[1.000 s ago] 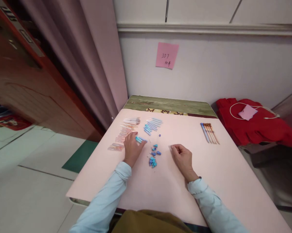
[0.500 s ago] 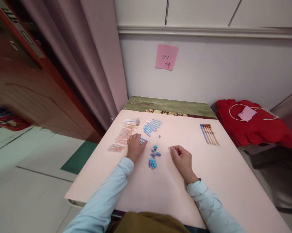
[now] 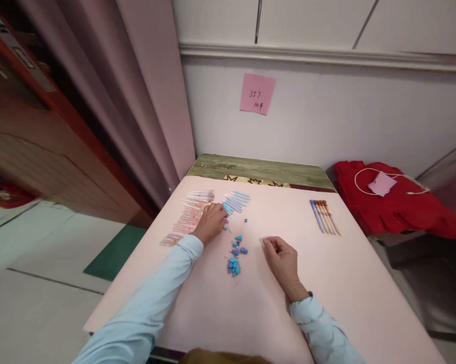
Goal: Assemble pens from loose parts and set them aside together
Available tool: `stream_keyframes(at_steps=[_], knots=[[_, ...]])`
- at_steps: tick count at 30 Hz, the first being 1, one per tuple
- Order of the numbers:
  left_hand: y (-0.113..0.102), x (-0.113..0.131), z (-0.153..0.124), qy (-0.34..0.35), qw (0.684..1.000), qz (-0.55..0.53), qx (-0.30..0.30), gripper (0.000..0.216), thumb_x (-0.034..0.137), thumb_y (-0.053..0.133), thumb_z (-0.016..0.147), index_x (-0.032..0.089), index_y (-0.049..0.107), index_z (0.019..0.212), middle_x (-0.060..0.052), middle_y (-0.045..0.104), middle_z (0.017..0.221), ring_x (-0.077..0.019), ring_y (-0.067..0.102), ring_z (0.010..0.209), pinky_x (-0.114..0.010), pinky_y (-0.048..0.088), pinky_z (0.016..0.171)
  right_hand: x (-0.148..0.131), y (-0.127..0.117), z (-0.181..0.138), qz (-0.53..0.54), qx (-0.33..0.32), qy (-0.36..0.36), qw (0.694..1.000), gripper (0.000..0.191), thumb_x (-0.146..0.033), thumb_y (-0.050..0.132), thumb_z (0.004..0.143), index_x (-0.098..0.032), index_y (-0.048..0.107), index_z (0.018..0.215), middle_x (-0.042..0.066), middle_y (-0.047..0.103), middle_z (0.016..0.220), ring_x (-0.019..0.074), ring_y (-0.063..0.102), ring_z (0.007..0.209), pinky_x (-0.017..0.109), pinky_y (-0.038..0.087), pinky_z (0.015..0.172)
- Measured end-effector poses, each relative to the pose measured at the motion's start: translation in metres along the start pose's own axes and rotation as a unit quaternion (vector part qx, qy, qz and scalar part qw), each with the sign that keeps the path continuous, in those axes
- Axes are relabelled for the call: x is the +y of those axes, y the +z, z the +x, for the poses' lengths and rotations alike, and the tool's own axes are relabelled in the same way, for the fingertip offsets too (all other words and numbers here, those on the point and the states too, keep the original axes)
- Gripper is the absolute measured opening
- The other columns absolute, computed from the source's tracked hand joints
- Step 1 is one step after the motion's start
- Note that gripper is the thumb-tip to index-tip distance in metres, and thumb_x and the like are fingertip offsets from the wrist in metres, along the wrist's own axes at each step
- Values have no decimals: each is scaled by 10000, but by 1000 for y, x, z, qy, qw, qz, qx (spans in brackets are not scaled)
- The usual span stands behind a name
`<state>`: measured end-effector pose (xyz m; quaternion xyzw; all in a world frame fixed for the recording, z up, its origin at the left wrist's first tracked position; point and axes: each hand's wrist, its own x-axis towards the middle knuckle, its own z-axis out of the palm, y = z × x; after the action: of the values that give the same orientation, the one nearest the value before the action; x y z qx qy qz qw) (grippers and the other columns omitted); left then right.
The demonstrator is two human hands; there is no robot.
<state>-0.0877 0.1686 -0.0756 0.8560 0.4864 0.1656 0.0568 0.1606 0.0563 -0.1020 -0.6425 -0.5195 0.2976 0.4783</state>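
Observation:
My left hand (image 3: 211,222) is bent over the near end of a group of slim blue pen parts (image 3: 236,201). Its fingers are curled down at the teal pieces, and what lies under the fingertips is hidden. My right hand (image 3: 284,257) rests on the table with its fingers curled in and the thumb against them; nothing shows in it. Between the hands lie several small blue and teal caps (image 3: 234,266), some loose and some in a cluster. A single dark blue ring (image 3: 245,220) sits farther back.
Rows of clear and pinkish tubes (image 3: 185,221) lie left of my left hand. Several assembled pens (image 3: 324,217), one blue and the others brown-topped, lie side by side at the right. A red cloth (image 3: 395,207) with a white cord is beyond the table's right edge.
My left hand has shifted slightly away from me, onto the near end of the blue pen parts. My right hand keeps its curled pose. The camera view has tilted a little.

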Motion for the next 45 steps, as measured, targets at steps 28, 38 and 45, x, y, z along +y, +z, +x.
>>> stream_keyframes(at_steps=[28, 38, 45], knots=[[-7, -38, 25, 33, 993, -69, -87, 185, 174, 598, 817, 201, 684, 978, -79, 654, 1038, -244, 586, 1047, -387, 430, 955, 5, 4, 5, -8, -11, 10, 1000, 309, -457, 609, 854, -179, 738, 809, 9, 649, 632, 143, 523, 561, 233, 432, 550], [-41, -38, 31, -120, 988, -53, 81, 96, 214, 570, 803, 185, 660, 787, -65, 644, 818, -230, 602, 833, -361, 465, 801, 6, 4, 3, -1, -3, 10, 1000, 317, -469, 617, 851, -177, 735, 815, 7, 644, 632, 145, 521, 561, 235, 428, 545], [-38, -37, 9, -124, 990, -56, 46, 126, 204, 538, 811, 193, 653, 762, -53, 649, 804, -215, 605, 795, -335, 459, 738, 2, 0, 3, -9, -2, 8, 1000, 338, -483, 619, 841, -170, 741, 805, -2, 619, 603, 139, 502, 547, 237, 424, 543]])
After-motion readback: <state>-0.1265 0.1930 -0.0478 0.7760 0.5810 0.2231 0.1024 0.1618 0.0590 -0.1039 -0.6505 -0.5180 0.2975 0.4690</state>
